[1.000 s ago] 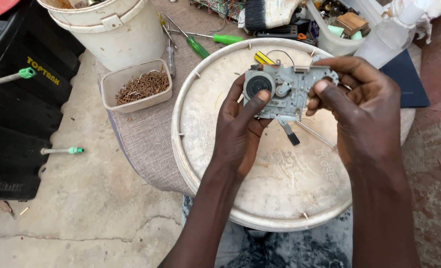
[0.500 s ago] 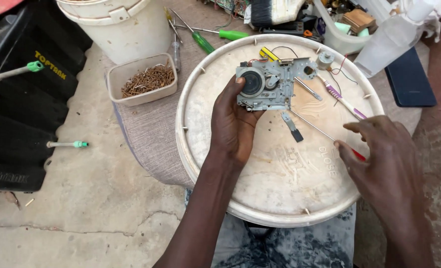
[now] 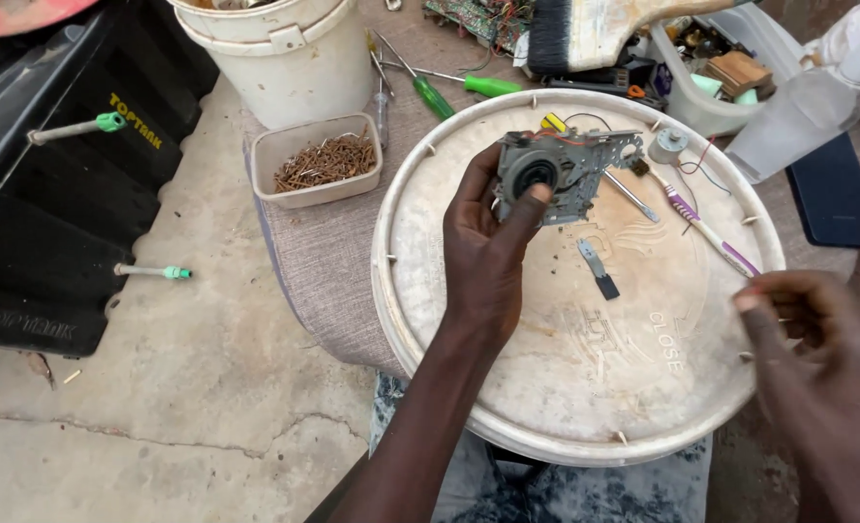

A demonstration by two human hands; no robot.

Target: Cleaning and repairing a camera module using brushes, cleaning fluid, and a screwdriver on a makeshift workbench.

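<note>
Metal mechanism [image 3: 568, 174] is being clenched by the left hand [image 3: 488, 257] above the round lid [image 3: 585, 387]; right hand [image 3: 822, 358], empty and loosely curled, is hovering nearby. Support both edges firmly.

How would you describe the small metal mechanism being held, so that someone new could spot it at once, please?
Find the big round cream lid in the middle. Above its upper part, the left hand holds up a grey metal mechanism. Unlike the loose tools lying nearby, it has a black round part on its face and thin coloured wires.
</note>
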